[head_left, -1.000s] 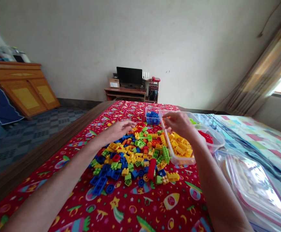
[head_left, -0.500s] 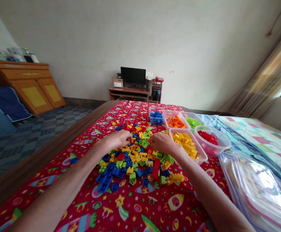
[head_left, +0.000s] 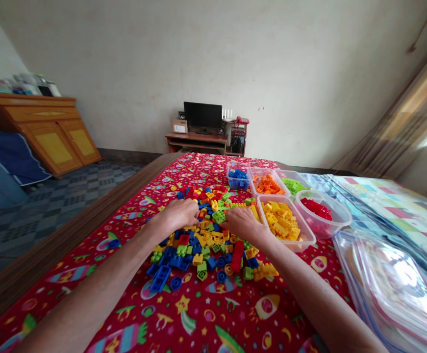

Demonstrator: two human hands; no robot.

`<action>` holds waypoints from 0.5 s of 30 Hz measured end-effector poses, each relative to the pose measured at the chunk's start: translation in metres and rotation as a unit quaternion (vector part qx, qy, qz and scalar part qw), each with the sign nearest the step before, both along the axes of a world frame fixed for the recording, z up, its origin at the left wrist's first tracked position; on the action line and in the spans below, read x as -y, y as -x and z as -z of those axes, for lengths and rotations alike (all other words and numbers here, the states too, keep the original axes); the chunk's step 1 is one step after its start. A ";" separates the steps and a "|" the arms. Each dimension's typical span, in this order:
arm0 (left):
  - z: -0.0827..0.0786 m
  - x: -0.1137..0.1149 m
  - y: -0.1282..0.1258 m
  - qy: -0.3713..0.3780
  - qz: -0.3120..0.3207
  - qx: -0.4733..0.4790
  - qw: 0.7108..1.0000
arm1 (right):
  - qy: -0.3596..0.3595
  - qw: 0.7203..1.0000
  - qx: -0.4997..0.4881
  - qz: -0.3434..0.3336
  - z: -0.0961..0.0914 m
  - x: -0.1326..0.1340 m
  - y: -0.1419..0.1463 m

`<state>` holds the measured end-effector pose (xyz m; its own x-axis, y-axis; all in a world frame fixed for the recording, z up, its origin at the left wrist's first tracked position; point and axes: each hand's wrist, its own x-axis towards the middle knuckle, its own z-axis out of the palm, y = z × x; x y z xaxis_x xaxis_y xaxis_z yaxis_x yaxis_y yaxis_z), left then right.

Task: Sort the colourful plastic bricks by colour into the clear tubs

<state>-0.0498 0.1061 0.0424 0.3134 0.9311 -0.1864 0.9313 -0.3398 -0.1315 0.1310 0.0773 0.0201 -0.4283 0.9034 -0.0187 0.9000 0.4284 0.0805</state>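
A heap of mixed building blocks [head_left: 208, 240] in blue, yellow, green, red and orange lies on a red patterned cloth [head_left: 198, 323]. My left hand [head_left: 182, 214] reaches over the heap's left side, fingers curled down among the blocks. Whatever it may hold is hidden under the fingers. Over the right side is my right hand [head_left: 243, 221], its fingers bent together beside a green block [head_left: 219, 217]. What lies between those fingertips cannot be made out. Close to its wrist stands a clear tub of yellow blocks [head_left: 281, 220].
Behind the yellow tub stand tubs of blue blocks [head_left: 238, 179], orange blocks [head_left: 267, 184] and green blocks [head_left: 292, 185]. A round tub of red blocks [head_left: 315, 210] is on the right. Stacked clear lids [head_left: 393, 284] lie at the right front.
My right hand has shifted slightly left and down over the heap, uncovering orange and yellow blocks beside the yellow tub. My left hand has moved only a little.
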 end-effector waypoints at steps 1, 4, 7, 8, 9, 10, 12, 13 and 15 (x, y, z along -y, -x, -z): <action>0.001 0.000 0.001 -0.001 0.003 0.004 1.000 | -0.001 1.000 -0.005 -0.002 0.001 -0.001 -0.001; 0.005 -0.003 0.004 0.010 0.017 0.026 0.999 | -0.009 1.000 -0.022 -0.004 0.006 -0.004 -0.004; 0.007 -0.006 0.007 0.020 0.038 0.040 0.998 | -0.024 0.999 -0.047 0.011 0.007 -0.006 -0.007; 0.008 -0.007 0.008 0.021 0.046 0.044 0.998 | -0.032 0.998 -0.057 0.017 0.006 -0.006 -0.008; 0.008 -0.008 0.009 0.022 0.050 0.047 0.997 | -0.039 0.997 -0.065 0.022 0.005 -0.006 -0.008; 0.008 -0.009 0.010 0.022 0.055 0.050 0.997 | -0.046 0.996 -0.072 0.025 0.004 -0.006 -0.008; 0.008 -0.010 0.011 0.017 0.056 0.055 0.997 | -0.056 0.995 -0.081 0.026 0.002 -0.004 -0.008; 0.009 -0.011 0.012 0.011 0.053 0.055 0.997 | -0.061 0.994 -0.086 0.024 0.001 -0.004 -0.007; 0.012 -0.014 0.012 -0.010 0.054 0.059 0.997 | -0.069 0.993 -0.094 0.014 0.001 -0.003 -0.004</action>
